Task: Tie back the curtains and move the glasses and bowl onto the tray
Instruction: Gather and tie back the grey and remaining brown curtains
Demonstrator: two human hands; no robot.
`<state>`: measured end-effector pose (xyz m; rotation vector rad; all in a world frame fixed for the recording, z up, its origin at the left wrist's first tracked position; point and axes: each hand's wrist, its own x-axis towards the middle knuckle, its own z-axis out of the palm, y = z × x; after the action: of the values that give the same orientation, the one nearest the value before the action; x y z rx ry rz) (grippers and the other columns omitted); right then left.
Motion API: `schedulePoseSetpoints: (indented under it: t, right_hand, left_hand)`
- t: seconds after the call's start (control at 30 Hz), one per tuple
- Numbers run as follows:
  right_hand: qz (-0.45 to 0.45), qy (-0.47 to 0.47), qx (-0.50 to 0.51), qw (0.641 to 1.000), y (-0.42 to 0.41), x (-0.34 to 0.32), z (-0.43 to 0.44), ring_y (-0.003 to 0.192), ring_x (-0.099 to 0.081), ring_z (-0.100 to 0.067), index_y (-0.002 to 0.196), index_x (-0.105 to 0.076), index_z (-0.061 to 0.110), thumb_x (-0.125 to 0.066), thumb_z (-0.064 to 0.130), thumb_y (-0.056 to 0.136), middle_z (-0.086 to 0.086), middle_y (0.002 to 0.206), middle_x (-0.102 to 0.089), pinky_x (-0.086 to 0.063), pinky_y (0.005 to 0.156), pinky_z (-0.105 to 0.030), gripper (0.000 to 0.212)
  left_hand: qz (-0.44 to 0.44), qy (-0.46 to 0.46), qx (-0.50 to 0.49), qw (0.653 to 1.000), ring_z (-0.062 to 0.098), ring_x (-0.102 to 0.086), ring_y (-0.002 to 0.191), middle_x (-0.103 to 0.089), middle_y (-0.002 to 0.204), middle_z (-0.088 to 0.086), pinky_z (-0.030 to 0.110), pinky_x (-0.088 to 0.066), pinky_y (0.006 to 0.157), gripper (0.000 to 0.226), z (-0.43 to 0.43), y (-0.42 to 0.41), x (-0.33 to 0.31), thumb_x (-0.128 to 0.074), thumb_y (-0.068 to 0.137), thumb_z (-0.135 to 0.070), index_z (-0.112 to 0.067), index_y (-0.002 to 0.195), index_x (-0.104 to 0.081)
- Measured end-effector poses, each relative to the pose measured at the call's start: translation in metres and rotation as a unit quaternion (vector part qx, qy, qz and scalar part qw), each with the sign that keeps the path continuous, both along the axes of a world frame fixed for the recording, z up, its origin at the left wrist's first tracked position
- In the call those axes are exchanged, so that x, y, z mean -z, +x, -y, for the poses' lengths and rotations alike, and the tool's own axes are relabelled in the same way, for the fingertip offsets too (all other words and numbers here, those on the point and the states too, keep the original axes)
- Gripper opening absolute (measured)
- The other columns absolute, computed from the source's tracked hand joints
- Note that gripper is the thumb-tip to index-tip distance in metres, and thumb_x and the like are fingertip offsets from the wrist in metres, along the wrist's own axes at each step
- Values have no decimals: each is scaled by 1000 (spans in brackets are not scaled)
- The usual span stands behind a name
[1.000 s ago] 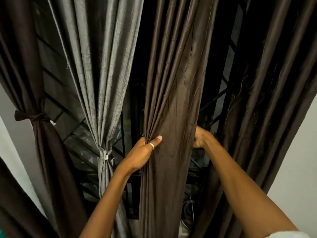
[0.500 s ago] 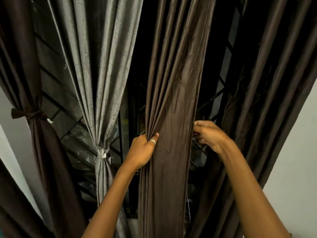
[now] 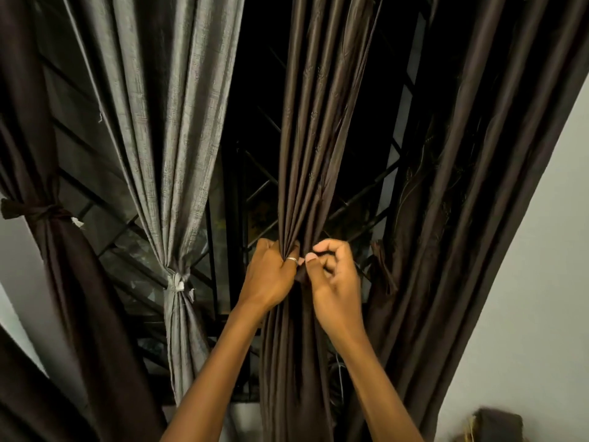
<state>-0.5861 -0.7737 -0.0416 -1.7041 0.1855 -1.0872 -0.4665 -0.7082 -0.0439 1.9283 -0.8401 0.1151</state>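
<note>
Two hands (image 3: 271, 277) (image 3: 334, 282) around brown curtain (image 3: 306, 154)

Legible text, brands, numbers, signs: none.
Possible labels, two items: a small white tag (image 3: 77, 222) beside the tie of the dark brown satin curtain (image 3: 73, 282) at far left, and a small white scrap (image 3: 180, 285) at the knot of the grey woven curtain (image 3: 165, 122). Both are too small to show any print.
</note>
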Motion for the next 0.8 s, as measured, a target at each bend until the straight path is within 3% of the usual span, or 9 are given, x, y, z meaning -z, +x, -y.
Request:
schedulePoseSetpoints:
  t: [0.1,0.17,0.23,0.3,0.33,0.43,0.53,0.63,0.8]
  right_hand:
    - [-30,-71,-33,996,4,-2,-4,73,-67,-9,107,-60,34,-53,17,104,7,84,-68,-53,64,-23,19]
    - [-61,-128,-41,989,7,-3,-4,72,-65,0,113,-61,37,-50,18,104,13,85,-67,-48,61,-14,24]
    - [-82,-160,-41,983,10,-4,-3,68,-59,10,124,-59,41,-49,17,104,21,82,-62,-43,61,-6,32]
    - [-85,-157,-37,983,13,-4,-1,64,-57,7,128,-56,44,-49,18,104,19,77,-59,-43,59,-8,36]
    - [-82,-149,-33,985,13,-3,0,60,-56,2,126,-56,46,-49,19,104,14,73,-58,-42,57,-12,36]
    - [-60,-110,-32,992,14,0,4,56,-50,-7,118,-53,43,-52,18,102,4,68,-54,-43,56,-24,29]
    - [-38,-84,-32,995,13,2,5,61,-57,-20,111,-51,39,-56,19,100,-2,71,-61,-49,62,-31,23]
    - [-20,-56,-37,998,14,5,6,67,-65,-11,106,-50,36,-60,23,98,0,74,-68,-52,67,-24,18]
    - [6,-2,-60,998,15,6,8,94,-72,0,105,-49,27,-61,15,98,-4,79,-75,-47,82,-7,18]
  left_hand:
    - [6,-6,9,1000,6,-45,71,-41,91,-6,27,-34,59,30,-8,5,-2,-50,100,-33,-32,72,-40]
    - [22,11,13,1000,8,-49,75,-45,98,-1,25,-35,59,25,-12,8,-3,-51,99,-29,-31,76,-43]
    - [9,6,30,999,13,-56,97,-49,117,2,23,-43,73,8,-15,10,-2,-53,99,-28,-23,105,-55]
    - [-24,-33,42,998,1,-48,113,-39,132,-5,15,-39,87,56,-17,8,-1,-61,97,-28,-14,144,-32]
    - [-42,-58,45,996,-3,-44,113,-34,133,-6,11,-36,88,66,-20,6,0,-65,95,-28,-18,146,-24]
    - [-59,-113,77,989,7,-45,110,-38,118,-4,15,-40,85,58,-26,3,6,-74,89,-25,-24,124,-27]
    - [-50,-145,138,978,7,-46,87,-44,95,-10,20,-42,76,39,-36,0,9,-76,87,-26,-28,103,-41]
    - [-39,-171,154,972,5,-44,74,-44,78,-16,21,-41,69,27,-42,-4,7,-76,83,-26,-27,84,-48]
    - [16,-213,113,970,7,-42,66,-43,71,-3,20,-39,67,35,-38,-7,7,-73,86,1,-11,75,-42]
